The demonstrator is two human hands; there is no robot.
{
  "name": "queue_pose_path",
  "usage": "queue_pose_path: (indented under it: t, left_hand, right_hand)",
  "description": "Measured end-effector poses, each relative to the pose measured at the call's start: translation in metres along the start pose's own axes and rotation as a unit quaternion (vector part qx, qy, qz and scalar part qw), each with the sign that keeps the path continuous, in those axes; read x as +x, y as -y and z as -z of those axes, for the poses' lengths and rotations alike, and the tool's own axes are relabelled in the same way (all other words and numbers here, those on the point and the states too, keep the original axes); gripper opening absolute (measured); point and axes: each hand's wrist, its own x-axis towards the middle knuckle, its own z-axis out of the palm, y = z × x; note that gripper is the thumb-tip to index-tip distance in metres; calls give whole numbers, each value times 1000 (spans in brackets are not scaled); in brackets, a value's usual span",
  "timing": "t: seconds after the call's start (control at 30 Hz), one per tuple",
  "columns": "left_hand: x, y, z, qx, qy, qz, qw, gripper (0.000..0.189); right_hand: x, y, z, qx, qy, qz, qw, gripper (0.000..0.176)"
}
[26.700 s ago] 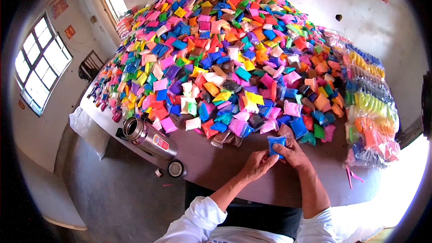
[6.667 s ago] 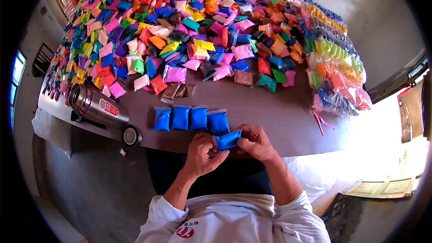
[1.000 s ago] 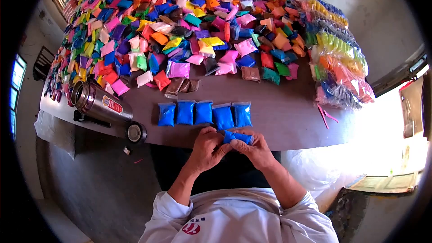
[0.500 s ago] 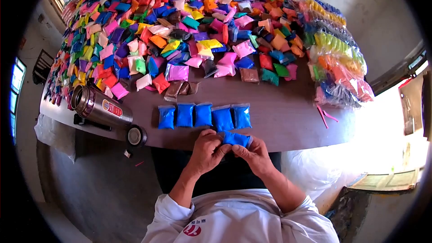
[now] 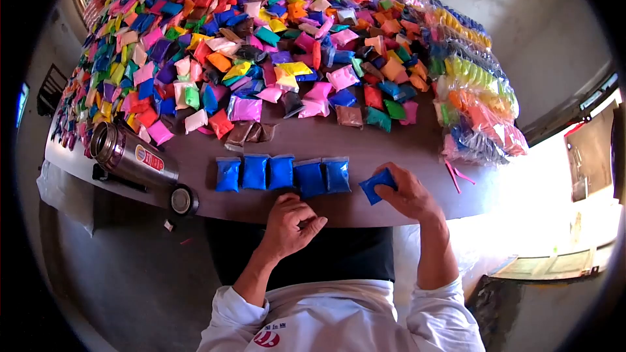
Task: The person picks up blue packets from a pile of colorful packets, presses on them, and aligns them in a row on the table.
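Moved right: blue packet (image 5: 376, 186), pinched by my right hand (image 5: 412, 195) near the tabletop's (image 5: 407, 146) front edge, presumably for control; left hand (image 5: 289, 227) empty, half-curled.

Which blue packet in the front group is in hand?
The rightmost blue packet, gripped in the right hand past the row's right end. The other five blue packets lie side by side on the table.
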Motion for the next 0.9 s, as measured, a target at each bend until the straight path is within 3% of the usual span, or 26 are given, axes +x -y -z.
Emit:
queue_pose_path:
  t: [0.13,0.2,0.33,0.4,0.57,0.63,0.77,0.9]
  left_hand:
    - [0,1,-1,7,-10,-10,1000,27]
    - [1,-1,1,5,-5,0,1000,26]
    - [0,0,-1,-6,-10,5,1000,25]
    - [0,-2,1,-3,-3,10,1000,24]
    - [1,-3,-1,15,-21,-6,1000,22]
    - [2,-5,0,23,-28,-11,999,21]
    - [-1,-4,-2,33,-38,-10,999,21]
    - [-2,-1,-4,4,-44,10,999,19]
  right_hand:
    - [38,-12,-3,-114,113,-52,986,45]
    - [48,-21,-16,-95,-2,51,994,44]
    - [48,-9,-19,-134,-55,67,987,51]
    - [48,-5,-25,-194,-154,164,955,44]
    - [55,33,-47,-90,-116,219,965,28]
    - [64,53,-60,-95,-60,297,948,32]
    - [89,71,-92,-188,-13,331,925,41]
    - [109,75,-124,-189,60,299,933,46]
